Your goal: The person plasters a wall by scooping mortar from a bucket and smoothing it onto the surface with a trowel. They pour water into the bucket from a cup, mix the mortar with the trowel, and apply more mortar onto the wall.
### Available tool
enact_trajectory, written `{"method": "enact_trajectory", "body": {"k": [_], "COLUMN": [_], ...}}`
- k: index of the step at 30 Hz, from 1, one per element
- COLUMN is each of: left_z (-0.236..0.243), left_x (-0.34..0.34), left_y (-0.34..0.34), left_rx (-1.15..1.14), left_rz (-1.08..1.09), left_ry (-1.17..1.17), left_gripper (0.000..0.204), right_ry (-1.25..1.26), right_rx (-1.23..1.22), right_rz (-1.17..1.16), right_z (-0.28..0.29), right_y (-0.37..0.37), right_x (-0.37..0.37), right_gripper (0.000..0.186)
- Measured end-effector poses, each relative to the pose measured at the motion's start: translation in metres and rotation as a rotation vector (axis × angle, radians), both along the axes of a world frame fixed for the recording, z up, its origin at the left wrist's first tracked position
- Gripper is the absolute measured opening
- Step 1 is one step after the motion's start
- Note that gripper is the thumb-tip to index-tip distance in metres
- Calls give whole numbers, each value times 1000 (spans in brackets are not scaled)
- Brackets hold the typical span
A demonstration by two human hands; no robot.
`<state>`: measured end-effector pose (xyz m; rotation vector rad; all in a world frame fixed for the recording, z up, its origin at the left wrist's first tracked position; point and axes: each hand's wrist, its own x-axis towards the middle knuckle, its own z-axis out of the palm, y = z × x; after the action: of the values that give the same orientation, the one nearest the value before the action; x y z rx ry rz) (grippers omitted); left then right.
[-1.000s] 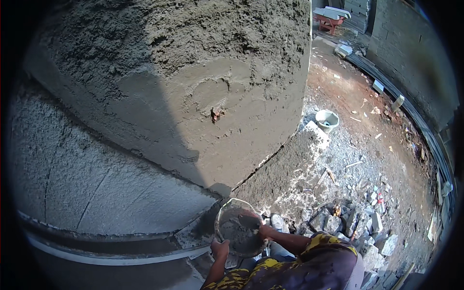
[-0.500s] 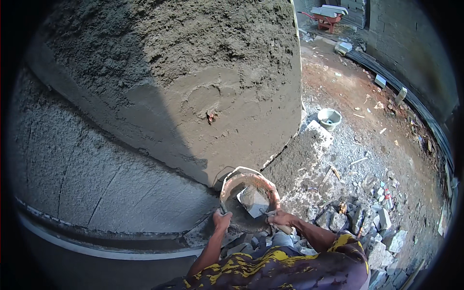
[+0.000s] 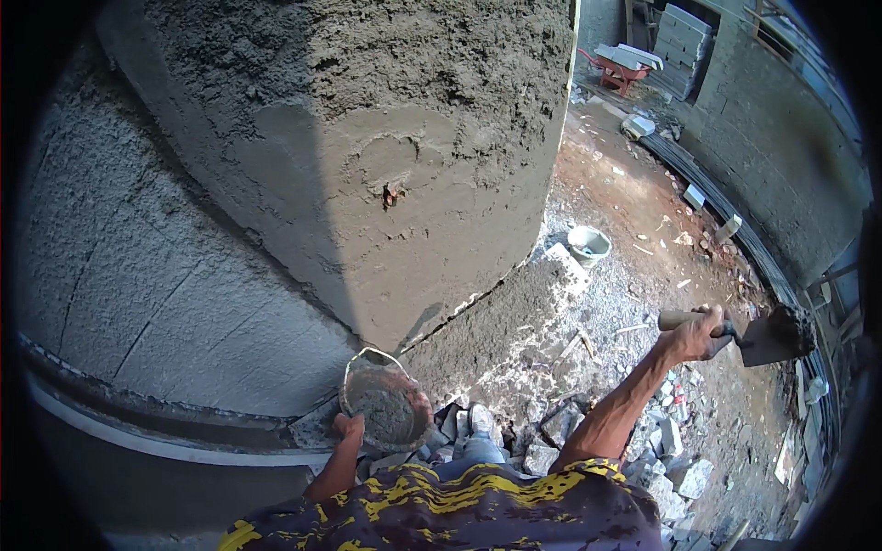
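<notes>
Your right hand (image 3: 695, 335) now swung out wide from pan, grip closed round trowel (image 3: 735, 332), blade loaded. Left hand (image 3: 347, 425) clasps mortar pan (image 3: 386, 410) rim near plastered wall (image 3: 404, 184). Mortar ready for wall.

Grey wet plaster covers the wall (image 3: 367, 165), smooth in a paler patch and rough and darker above. The pan (image 3: 386, 410) of grey mortar has a rust-brown rim. The trowel (image 3: 767, 335) has a brown wooden handle and dark blade. A white bucket (image 3: 588, 244) stands on reddish-brown ground (image 3: 643, 193); the shirt (image 3: 478, 510) is dark purple patterned yellow.
</notes>
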<state>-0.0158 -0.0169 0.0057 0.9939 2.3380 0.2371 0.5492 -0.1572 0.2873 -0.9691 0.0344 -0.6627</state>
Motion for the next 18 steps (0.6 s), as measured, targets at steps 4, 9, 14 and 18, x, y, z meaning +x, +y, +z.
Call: {"method": "enact_trajectory", "body": {"k": [4, 9, 14, 18], "left_z": [-20, -31, -49, 43], "left_x": [-82, -93, -109, -13], "left_y": [-48, -85, -70, -59], "left_rx": [189, 256, 317, 354], "left_rz": [117, 169, 284, 53], "left_ry": [-13, -22, -25, -239], "left_gripper": [50, 51, 45, 38], "right_ry": [176, -333, -443, -379], "right_rx": [89, -1003, -999, -1772], "right_rz": [-503, 997, 1532, 1874], "right_z": [22, -23, -145, -288], "right_y": [80, 251, 143, 57], "right_x": [-13, -213, -373, -312], "right_gripper": [18, 16, 32, 44]}}
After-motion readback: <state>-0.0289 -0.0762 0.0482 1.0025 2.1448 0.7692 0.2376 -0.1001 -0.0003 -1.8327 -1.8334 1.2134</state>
